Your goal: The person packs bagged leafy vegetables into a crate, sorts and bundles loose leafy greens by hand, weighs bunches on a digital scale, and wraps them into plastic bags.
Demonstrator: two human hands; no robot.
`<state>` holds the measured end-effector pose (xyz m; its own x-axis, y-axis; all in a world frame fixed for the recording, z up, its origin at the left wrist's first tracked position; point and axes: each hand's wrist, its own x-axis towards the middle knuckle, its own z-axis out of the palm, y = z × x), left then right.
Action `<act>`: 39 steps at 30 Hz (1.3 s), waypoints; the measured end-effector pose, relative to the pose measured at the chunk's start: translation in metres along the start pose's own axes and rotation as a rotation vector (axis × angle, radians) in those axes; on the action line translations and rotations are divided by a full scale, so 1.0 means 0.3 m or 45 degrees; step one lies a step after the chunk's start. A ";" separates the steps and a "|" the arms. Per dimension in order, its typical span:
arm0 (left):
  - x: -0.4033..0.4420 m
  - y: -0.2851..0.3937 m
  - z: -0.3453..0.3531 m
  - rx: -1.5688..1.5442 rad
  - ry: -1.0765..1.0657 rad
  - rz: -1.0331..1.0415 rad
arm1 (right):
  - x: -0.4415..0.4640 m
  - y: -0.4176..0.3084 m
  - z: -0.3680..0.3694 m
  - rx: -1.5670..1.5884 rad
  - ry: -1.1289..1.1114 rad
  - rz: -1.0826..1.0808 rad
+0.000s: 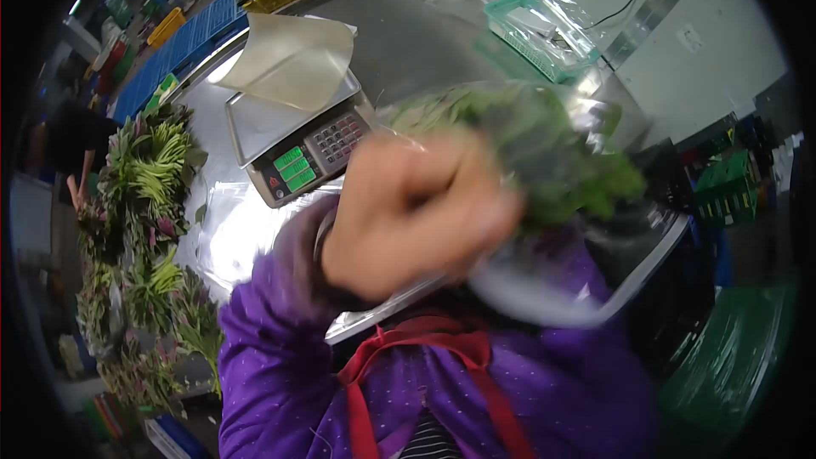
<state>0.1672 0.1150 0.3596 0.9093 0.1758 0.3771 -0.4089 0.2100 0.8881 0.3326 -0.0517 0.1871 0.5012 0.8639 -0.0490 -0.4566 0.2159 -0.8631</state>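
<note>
Close to the camera, my left hand [416, 212] is blurred, with its fingers curled together at the near end of a clear plastic bag. Leafy greens [544, 144] fill the bag, right of the hand. My right hand is hidden behind the bag and greens; only its purple sleeve [578, 276] shows. A digital scale [297, 166] with green displays stands on the metal table [391, 34], with a curved pale sheet [297, 59] on its tray. Flat clear plastic bags [229, 234] lie beside the scale.
Bunches of greens [153, 170] line the table's left side. At the back right lies a green basket [540, 34] with plastic in it. Blue crates [183, 55] stand beyond the table. A co-worker's hand [78, 191] shows at the far left.
</note>
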 end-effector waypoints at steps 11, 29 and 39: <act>-0.843 -0.773 0.086 -0.077 0.780 -1.127 | -0.237 0.281 -0.326 -0.040 0.543 0.775; -0.804 -0.737 0.105 -0.148 0.871 -0.753 | -0.302 0.136 -0.295 -0.621 0.355 0.364; -0.972 -0.943 0.231 0.094 0.871 -0.940 | -0.536 0.308 -0.415 -0.598 0.455 0.480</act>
<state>0.0229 -0.0622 0.0167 0.6840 0.5451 -0.4848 0.2654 0.4331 0.8614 0.3014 -0.2273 0.0527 0.6187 0.6212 -0.4809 -0.3216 -0.3582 -0.8765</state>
